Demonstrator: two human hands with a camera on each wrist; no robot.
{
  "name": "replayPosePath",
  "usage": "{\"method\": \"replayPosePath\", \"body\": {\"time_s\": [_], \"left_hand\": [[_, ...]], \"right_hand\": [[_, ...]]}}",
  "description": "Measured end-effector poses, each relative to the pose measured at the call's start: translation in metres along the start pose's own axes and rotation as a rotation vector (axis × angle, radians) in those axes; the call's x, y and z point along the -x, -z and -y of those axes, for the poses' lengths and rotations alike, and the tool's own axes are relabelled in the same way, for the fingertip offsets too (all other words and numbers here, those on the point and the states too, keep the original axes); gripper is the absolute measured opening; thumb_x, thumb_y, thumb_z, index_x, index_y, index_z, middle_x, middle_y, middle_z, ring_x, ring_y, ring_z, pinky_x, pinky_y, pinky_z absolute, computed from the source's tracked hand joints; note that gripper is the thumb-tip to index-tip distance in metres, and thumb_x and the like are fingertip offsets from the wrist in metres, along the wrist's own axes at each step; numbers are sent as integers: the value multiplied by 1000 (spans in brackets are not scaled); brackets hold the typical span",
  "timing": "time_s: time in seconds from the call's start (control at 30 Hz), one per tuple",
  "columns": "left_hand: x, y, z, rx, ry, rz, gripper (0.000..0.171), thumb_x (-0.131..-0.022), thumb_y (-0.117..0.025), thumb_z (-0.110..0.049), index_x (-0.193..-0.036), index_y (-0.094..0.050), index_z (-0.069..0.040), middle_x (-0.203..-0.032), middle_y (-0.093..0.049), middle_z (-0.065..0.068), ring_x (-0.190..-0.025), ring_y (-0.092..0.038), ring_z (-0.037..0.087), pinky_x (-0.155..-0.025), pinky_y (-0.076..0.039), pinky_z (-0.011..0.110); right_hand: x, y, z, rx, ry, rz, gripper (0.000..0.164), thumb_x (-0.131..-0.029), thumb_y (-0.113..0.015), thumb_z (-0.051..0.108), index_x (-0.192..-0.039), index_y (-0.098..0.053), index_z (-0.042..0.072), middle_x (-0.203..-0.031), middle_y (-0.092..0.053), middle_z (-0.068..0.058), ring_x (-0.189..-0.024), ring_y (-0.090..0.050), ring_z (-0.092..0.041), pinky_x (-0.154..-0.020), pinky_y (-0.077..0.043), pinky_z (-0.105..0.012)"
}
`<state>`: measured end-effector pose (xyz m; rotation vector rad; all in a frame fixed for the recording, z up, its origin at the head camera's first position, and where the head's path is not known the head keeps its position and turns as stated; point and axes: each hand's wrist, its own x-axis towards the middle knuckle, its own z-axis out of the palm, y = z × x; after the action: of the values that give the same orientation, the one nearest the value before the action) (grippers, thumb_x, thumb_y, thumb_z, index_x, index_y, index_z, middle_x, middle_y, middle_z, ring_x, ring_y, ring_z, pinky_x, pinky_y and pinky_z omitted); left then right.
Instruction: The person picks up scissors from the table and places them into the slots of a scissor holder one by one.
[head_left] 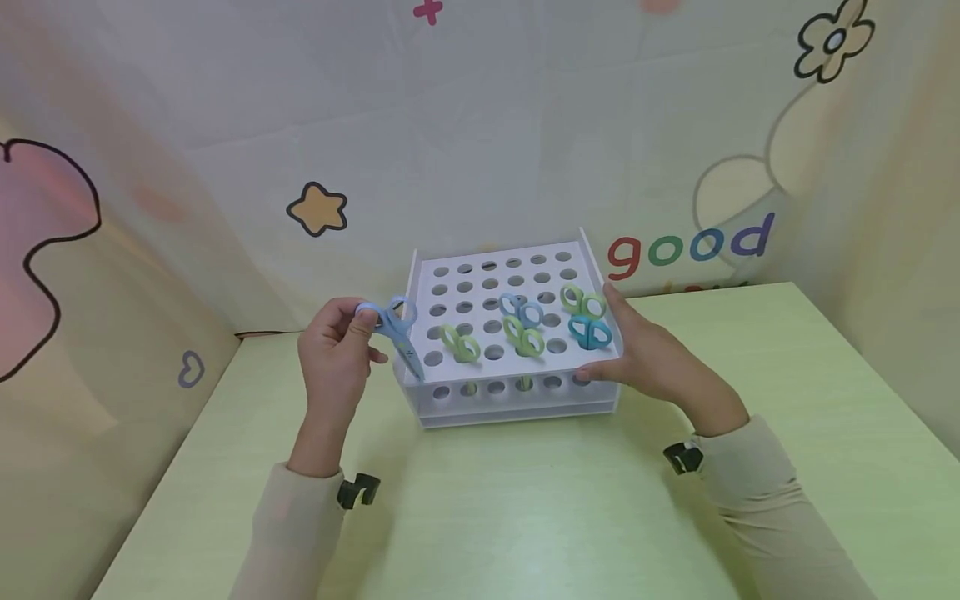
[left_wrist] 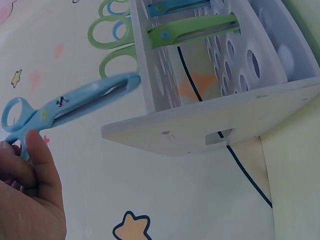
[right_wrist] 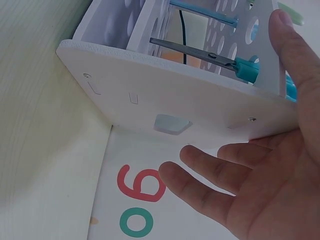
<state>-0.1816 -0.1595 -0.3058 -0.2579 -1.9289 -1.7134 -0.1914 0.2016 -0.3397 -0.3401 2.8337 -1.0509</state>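
Observation:
My left hand (head_left: 333, 346) pinches light blue scissors (head_left: 401, 332) by a handle loop, thumb against fingers. The blades are together and slant down to the right, their tip near the left front edge of a white rack (head_left: 517, 414) with rows of round holes. Whether the tip touches the rack is unclear. At the rack's right side rests my right hand (head_left: 652, 358), thumb on the front edge, other fingers extended along the side panel (right_wrist: 150, 95). Standing in the holes, handles up, are green scissors (head_left: 459, 345), another light blue pair (head_left: 521, 311) and teal scissors (head_left: 588, 332).
The rack stands on a pale green table (head_left: 510, 517), close to a printed cloth backdrop (head_left: 517, 150). More green scissors (head_left: 582, 302) sit behind the teal pair. Table surface shows in front of the rack and on both sides.

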Motion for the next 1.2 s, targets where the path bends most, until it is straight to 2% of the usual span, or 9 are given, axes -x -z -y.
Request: {"method": "replayPosePath", "body": {"time_s": [0.17,0.4,0.6,0.9,1.1,1.2], "left_hand": [[-6,-3,5,6,-11,-16,20,-98,-68,-11,-98,-65,9,-77,-67,1,-42,-49,9,-48,-49,22],[-14,-5,11,-15,-43,-30,22,-98,-68,-13,-101,-66,9,-80,-69,-2,-58,-57,8,-50,-51,22],[-21,-10,16,-10,-43,-30,22,-98,-68,-15,-103,-67,7,-85,-69,-1,-66,-60,11,-50,-51,23],[-29,-18,23,9,-32,-17,23,-98,-68,-16,-106,-66,6,-87,-70,0,-65,-60,11,-47,-47,21],[-33,-23,26,28,-3,4,25,-99,-68,-18,-109,-66,4,-90,-72,-3,-74,-63,14,-47,-45,20],[-35,-27,27,29,10,8,26,-98,-68,-21,-110,-66,3,-92,-72,-3,-72,-62,13,-47,-45,20]], "right_hand": [[-1,0,-2,-15,12,-5,133,-77,-87,47,-162,12,20,-149,-40,-16,-116,-49,-33,-106,-37,-56],[-1,0,-4,-15,15,-10,138,-71,-85,60,-162,10,19,-148,-41,-16,-116,-49,-33,-106,-37,-56],[-1,-1,-5,-9,9,-7,140,-69,-82,67,-162,11,19,-151,-38,-17,-118,-47,-34,-106,-36,-56],[-2,-1,-5,-16,8,-10,134,-76,-87,50,-162,11,19,-149,-40,-17,-116,-47,-34,-104,-38,-55],[-2,-1,-6,-20,22,-14,139,-72,-85,60,-162,11,18,-149,-40,-16,-116,-48,-33,-105,-38,-54],[-2,-1,-7,-23,26,-16,139,-71,-86,59,-162,10,17,-147,-42,-15,-115,-48,-32,-105,-38,-53]]}}
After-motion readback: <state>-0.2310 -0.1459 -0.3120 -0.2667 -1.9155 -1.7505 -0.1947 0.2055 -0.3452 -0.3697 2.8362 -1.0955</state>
